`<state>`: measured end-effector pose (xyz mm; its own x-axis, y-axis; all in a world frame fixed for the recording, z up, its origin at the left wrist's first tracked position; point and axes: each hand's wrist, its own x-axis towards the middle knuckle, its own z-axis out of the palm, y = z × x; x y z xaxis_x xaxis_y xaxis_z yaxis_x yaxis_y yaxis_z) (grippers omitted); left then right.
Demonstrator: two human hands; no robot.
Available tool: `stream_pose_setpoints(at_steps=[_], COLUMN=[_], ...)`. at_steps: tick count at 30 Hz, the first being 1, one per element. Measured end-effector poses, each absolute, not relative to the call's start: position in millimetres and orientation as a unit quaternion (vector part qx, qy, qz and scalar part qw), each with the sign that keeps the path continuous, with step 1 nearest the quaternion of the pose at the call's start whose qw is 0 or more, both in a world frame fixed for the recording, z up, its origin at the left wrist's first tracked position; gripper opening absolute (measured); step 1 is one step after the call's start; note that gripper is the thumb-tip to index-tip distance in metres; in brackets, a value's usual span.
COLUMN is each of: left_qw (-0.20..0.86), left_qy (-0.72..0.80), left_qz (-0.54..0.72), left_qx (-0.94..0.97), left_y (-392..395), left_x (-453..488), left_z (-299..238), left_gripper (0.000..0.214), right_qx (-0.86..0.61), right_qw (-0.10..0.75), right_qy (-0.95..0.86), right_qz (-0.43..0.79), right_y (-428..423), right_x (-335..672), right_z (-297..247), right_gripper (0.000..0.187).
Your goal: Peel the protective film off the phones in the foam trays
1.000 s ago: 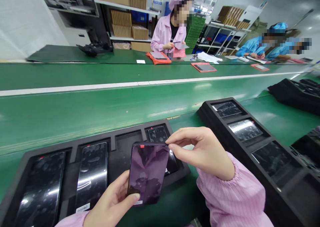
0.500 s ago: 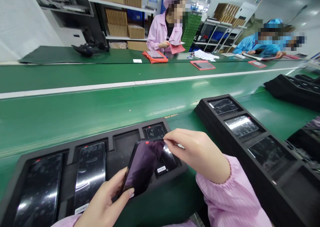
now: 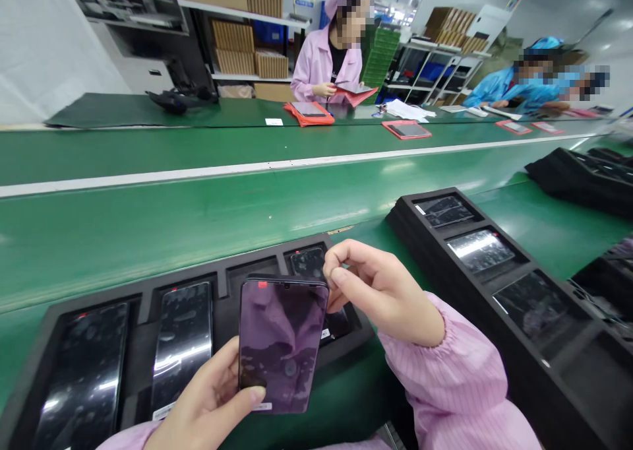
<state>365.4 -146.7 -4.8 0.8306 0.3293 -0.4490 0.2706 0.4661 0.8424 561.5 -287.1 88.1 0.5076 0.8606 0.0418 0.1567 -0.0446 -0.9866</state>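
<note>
My left hand [image 3: 208, 390] grips a dark smartphone [image 3: 279, 344] by its lower left side, thumb on the front near a white label. A red tab shows at the phone's top edge, and its purple-tinted screen faces me. At its upper right corner is my right hand [image 3: 376, 291], fingers curled and pinched together; whether something thin is between them I cannot make out. Behind and below lies a black foam tray [image 3: 146, 305], where one phone [image 3: 82, 371], a second phone [image 3: 182, 338] and a partly hidden third phone [image 3: 307, 262] sit in compartments.
To the right, a stack of black foam trays [image 3: 435, 258] holds more phones. Another black stack [image 3: 578, 176] is farther right. Across the green conveyor [image 3: 198, 216], a co-worker in pink [image 3: 309, 61] handles a red-backed device. Phones on red sleeves [image 3: 408, 130] lie along the far side.
The phone has turned to face me more squarely, its screen now fully showing. My right hand's fingers have curled in at its corner. Across the belt, the co-worker's red item has tilted.
</note>
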Motion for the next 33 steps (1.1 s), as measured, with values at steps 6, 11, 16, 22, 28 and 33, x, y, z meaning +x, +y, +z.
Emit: stream_pose_setpoints(at_steps=[6, 11, 16, 22, 28, 33], left_qw=[0.814, 0.810, 0.816, 0.819, 0.819, 0.826], left_qy=[0.287, 0.280, 0.268, 0.255, 0.169, 0.234], left_qz=[-0.001, -0.014, -0.025, -0.053, -0.131, -0.093], left_qx=[0.504, 0.515, 0.512, 0.511, 0.532, 0.504], left_y=[-142.0, -140.6, -140.4, -134.9, -122.3, -126.0], left_x=[361.4, 360.3, 358.9, 354.8, 354.4, 354.2], left_z=[-6.2, -6.2, -7.6, -15.1, -18.1, -10.1], left_gripper=[0.059, 0.057, 0.055, 0.057, 0.054, 0.058], right_qx=[-0.614, -0.611, -0.593, -0.596, -0.602, -0.617], right_qw=[0.608, 0.615, 0.621, 0.618, 0.603, 0.567], right_qy=[-0.309, -0.295, -0.287, -0.269, -0.270, -0.283], right_qz=[0.396, 0.402, 0.425, 0.436, 0.449, 0.466], right_y=[-285.4, -286.1, -288.1, -288.7, -291.2, -295.8], right_x=[559.0, 559.6, 562.3, 564.6, 569.3, 575.1], right_z=[91.1, 92.2, 92.8, 95.1, 96.6, 97.5], right_gripper=[0.024, 0.022, 0.018, 0.011, 0.005, 0.004])
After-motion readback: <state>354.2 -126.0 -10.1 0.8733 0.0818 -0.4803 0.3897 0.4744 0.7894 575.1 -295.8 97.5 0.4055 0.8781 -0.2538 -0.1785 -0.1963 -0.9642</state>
